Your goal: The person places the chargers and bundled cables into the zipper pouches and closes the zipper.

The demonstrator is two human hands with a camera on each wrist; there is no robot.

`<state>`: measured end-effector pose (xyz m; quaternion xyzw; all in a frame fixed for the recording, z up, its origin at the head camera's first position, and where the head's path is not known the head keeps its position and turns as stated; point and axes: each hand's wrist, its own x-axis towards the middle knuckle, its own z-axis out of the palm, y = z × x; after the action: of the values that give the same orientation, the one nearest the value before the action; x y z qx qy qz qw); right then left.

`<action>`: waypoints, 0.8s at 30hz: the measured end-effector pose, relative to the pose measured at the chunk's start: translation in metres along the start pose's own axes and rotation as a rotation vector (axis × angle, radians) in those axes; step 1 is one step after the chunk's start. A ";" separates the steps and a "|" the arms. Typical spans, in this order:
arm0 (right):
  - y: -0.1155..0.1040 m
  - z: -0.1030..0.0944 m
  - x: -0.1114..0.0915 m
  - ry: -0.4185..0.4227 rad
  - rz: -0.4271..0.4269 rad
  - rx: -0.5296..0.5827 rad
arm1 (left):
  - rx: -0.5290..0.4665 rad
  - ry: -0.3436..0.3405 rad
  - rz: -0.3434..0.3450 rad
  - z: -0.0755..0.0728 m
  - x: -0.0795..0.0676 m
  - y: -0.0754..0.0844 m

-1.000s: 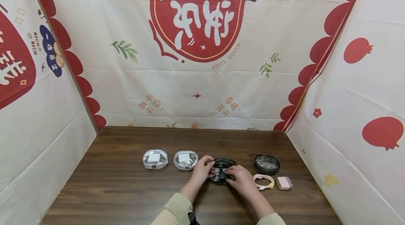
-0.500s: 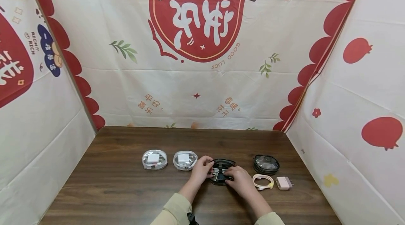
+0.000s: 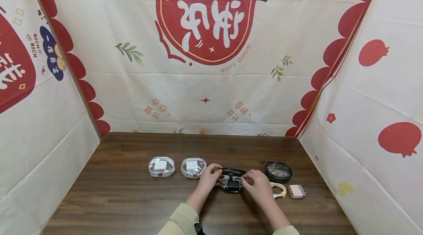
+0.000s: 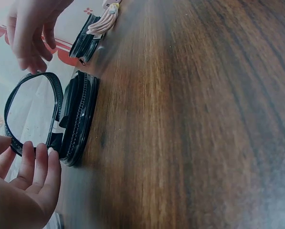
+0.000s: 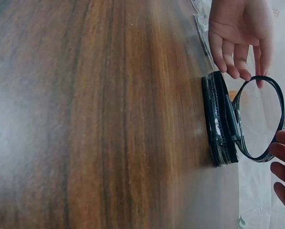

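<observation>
"Where is the open black pouch (image 4: 89,117) lying?"

"Left of the closed black pouch (image 3: 278,171), with its lid (image 4: 35,109) standing raised."

"What's gripping it?"

"The left hand (image 3: 209,178) is pinching the lid's rim on the side away from the closed black pouch; the right hand (image 3: 259,184) is pinching it on the side towards."

"What else is lying about?"

"A coiled cable (image 4: 104,21) and a pink charger (image 3: 296,191), both resting just before the closed black pouch."

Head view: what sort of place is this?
Probably a makeshift filming booth: patterned cloth hangings on three sides of a wood-grain table, with an open black case on it.
</observation>
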<state>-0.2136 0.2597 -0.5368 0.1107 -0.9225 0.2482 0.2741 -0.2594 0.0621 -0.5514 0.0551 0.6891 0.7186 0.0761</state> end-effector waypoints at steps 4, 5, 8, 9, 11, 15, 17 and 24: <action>-0.002 0.000 0.004 0.055 -0.006 0.004 | 0.019 0.009 0.003 0.000 -0.002 0.000; -0.003 0.000 0.005 0.063 -0.006 0.006 | 0.030 0.012 0.002 0.000 -0.003 0.000; -0.007 0.002 0.008 0.071 0.005 0.012 | 0.055 0.020 -0.002 -0.002 -0.004 0.000; -0.009 0.003 0.010 0.070 0.006 0.019 | 0.065 0.022 -0.007 -0.002 -0.004 0.000; -0.011 0.005 0.012 0.049 0.016 0.030 | 0.077 0.025 -0.015 -0.003 -0.004 0.000; -0.016 0.009 0.016 -0.068 0.047 0.041 | 0.099 0.032 -0.032 -0.002 -0.005 0.002; -0.017 0.010 0.016 -0.141 0.059 0.037 | 0.113 0.029 -0.041 -0.002 -0.006 0.003; -0.019 0.013 0.014 -0.295 0.051 0.066 | 0.168 0.002 -0.042 -0.002 -0.011 0.010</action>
<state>-0.2247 0.2359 -0.5309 0.1314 -0.9466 0.2666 0.1253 -0.2493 0.0581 -0.5413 0.0458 0.7481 0.6564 0.0855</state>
